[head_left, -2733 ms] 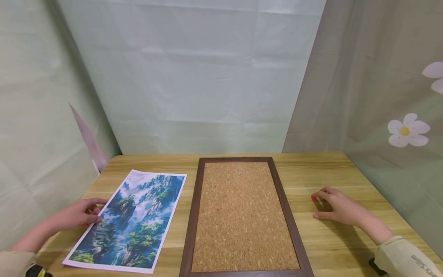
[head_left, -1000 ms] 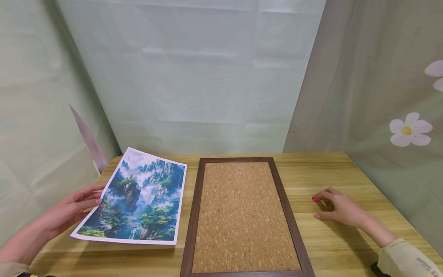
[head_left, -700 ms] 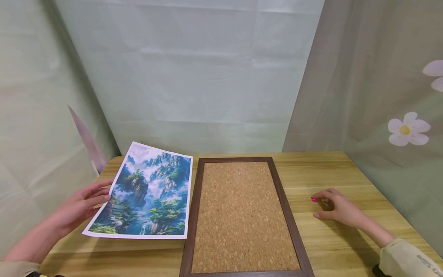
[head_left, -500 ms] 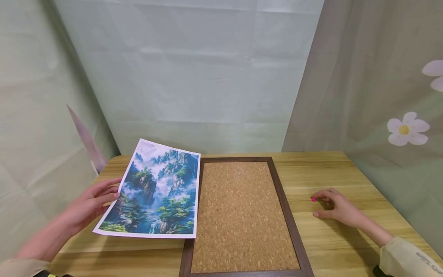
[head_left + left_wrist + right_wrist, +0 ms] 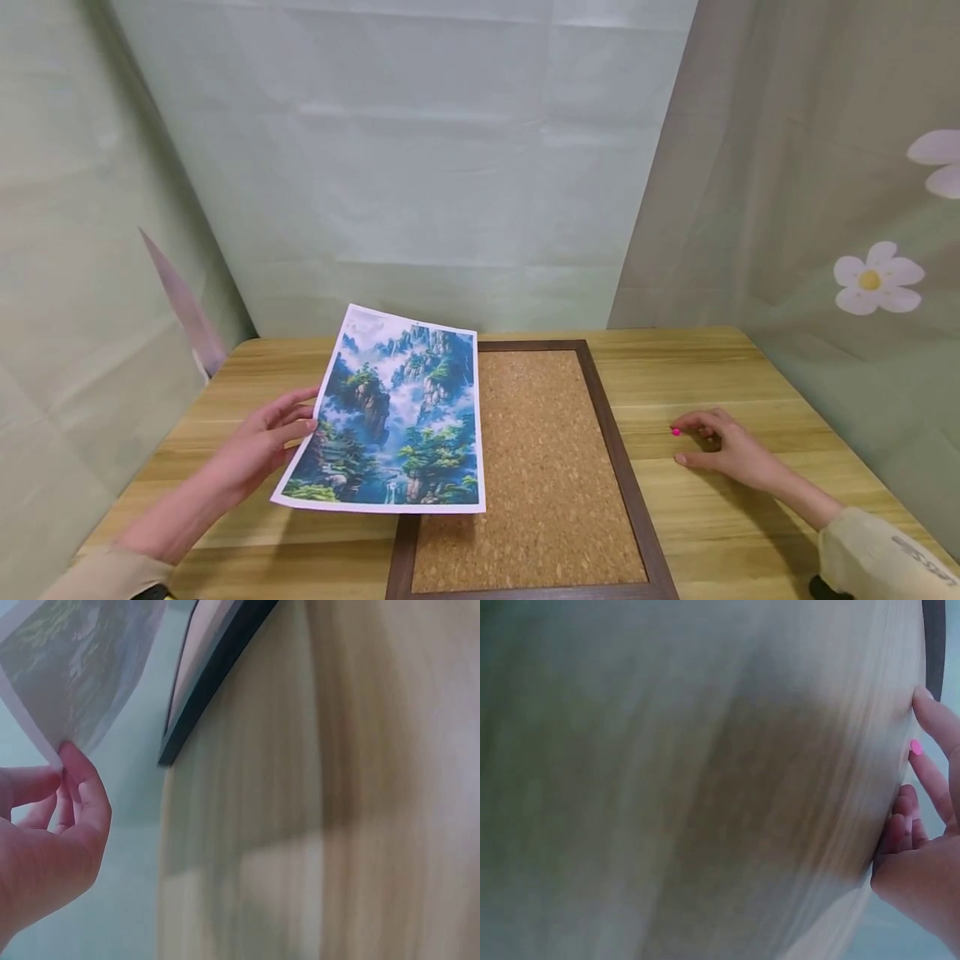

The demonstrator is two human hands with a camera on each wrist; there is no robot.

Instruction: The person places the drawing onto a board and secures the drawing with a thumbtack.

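The left hand holds a picture of green mountains and clouds by its left edge. In the left wrist view the fingers pinch the thin paper at a corner, thumb on one side and fingertips on the other. The picture is up in the air, not flat on the table. Its long side runs away from the person, the same way as the long side of the cork board. The right part of the picture hangs over the left side of the board, and the rest of the board lies to the right of it. So the left hand is the nearer one to the picture, and the board sits to the right of those fingers. The right hand rests on the table, well to the right of the board. Its fingers are curled and pinch a small pink pin.
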